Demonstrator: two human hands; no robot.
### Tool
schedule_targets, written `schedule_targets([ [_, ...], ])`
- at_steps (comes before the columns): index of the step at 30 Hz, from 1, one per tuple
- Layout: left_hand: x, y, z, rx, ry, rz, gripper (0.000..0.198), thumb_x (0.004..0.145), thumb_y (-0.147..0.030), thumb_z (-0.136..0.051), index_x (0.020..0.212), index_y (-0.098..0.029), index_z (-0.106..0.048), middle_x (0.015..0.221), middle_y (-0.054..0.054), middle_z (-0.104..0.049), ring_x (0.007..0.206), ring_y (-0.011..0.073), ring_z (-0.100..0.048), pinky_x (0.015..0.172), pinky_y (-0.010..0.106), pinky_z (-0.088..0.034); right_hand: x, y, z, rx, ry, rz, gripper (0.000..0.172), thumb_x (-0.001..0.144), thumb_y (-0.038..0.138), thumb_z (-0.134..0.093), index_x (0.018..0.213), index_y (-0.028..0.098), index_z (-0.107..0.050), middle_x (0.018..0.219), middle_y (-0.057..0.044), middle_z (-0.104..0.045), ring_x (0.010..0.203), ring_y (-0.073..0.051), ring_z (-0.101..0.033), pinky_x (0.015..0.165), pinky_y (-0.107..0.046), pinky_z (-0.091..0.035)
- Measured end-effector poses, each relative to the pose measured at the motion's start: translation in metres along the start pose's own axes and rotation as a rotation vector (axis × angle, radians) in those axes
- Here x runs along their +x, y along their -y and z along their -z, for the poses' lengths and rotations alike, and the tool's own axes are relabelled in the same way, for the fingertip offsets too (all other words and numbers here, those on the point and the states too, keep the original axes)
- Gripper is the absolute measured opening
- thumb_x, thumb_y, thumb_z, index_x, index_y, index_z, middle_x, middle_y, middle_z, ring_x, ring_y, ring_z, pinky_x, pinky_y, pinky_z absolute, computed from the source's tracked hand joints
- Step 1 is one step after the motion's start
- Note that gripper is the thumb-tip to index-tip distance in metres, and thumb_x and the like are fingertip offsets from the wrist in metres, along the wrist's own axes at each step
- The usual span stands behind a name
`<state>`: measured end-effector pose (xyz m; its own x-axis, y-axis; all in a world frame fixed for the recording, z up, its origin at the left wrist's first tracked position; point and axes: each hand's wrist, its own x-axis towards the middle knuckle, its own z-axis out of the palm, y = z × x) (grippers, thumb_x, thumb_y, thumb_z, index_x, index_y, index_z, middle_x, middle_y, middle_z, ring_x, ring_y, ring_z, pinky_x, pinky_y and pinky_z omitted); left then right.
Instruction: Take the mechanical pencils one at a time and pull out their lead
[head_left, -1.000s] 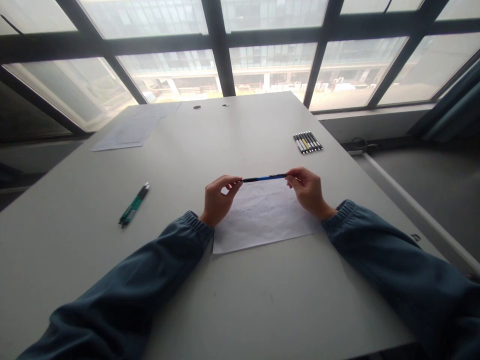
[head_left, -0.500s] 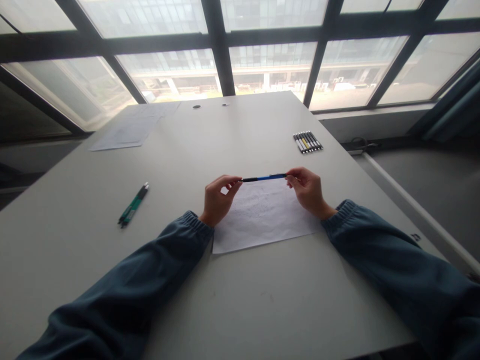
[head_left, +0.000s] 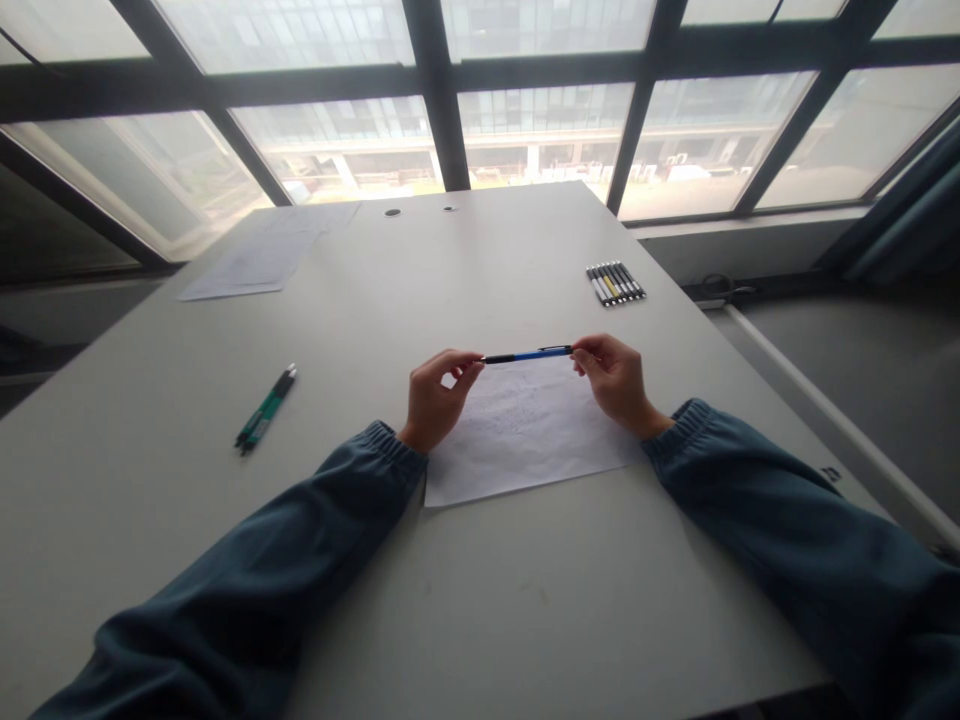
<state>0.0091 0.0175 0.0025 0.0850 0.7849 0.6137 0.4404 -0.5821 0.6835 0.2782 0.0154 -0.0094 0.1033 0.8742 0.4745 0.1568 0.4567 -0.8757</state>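
A blue pen (head_left: 534, 354) with a black grip is stretched level between my two hands. My left hand (head_left: 439, 395) pinches its black tip end between thumb and fingers. At the opposite end, my right hand (head_left: 613, 380) pinches the pen near its top. The clip shows along the pen's upper side, close to my right fingers. Below the pen lies a white sheet of paper (head_left: 525, 440) with faint marks on it, its sides partly covered by my hands.
Green and black pens (head_left: 266, 410) lie together on the white table (head_left: 480, 600) at left. Several pens (head_left: 616, 284) rest side by side in a row at right, one with a yellow barrel. More paper sheets (head_left: 251, 255) lie at the far left, before the windows.
The pen has rolled slightly between my fingers, so its clip now stands out along the top. Both hands stay in the same place.
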Motion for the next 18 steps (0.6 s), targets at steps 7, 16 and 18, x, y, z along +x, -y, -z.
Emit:
schedule_targets([
  [7, 0.0003, -0.0004, 0.0, -0.001, 0.0, 0.002, 0.017, 0.09, -0.035, -0.071, 0.095, -0.019, -0.076, 0.084, 0.004, -0.075, 0.074, 0.0142, -0.065, 0.07, 0.028, -0.051, 0.0, -0.0005, 0.0002, -0.019, -0.001, -0.002, 0.019, 0.088, 0.038, -0.07, 0.089, 0.019, -0.069, 0.071, 0.0, -0.066, 0.061, -0.013, -0.061, 0.058, -0.028, -0.054],
  [16, -0.0006, 0.0009, -0.0003, -0.003, 0.001, 0.006, 0.016, 0.09, -0.034, -0.071, 0.095, -0.02, -0.077, 0.084, 0.004, -0.075, 0.075, 0.0143, -0.065, 0.071, 0.028, -0.051, 0.0002, -0.0011, -0.0002, -0.012, -0.006, -0.001, 0.021, 0.087, 0.041, -0.071, 0.088, 0.02, -0.068, 0.071, 0.0, -0.066, 0.061, -0.014, -0.061, 0.057, -0.028, -0.053],
  [18, -0.0008, 0.001, -0.0003, -0.011, 0.003, 0.006, 0.016, 0.09, -0.034, -0.071, 0.095, -0.02, -0.076, 0.085, 0.004, -0.075, 0.074, 0.0142, -0.065, 0.071, 0.028, -0.051, 0.0002, -0.0012, 0.0001, -0.009, -0.006, 0.005, 0.02, 0.088, 0.04, -0.071, 0.089, 0.019, -0.069, 0.072, 0.0, -0.066, 0.062, -0.013, -0.061, 0.058, -0.028, -0.053],
])
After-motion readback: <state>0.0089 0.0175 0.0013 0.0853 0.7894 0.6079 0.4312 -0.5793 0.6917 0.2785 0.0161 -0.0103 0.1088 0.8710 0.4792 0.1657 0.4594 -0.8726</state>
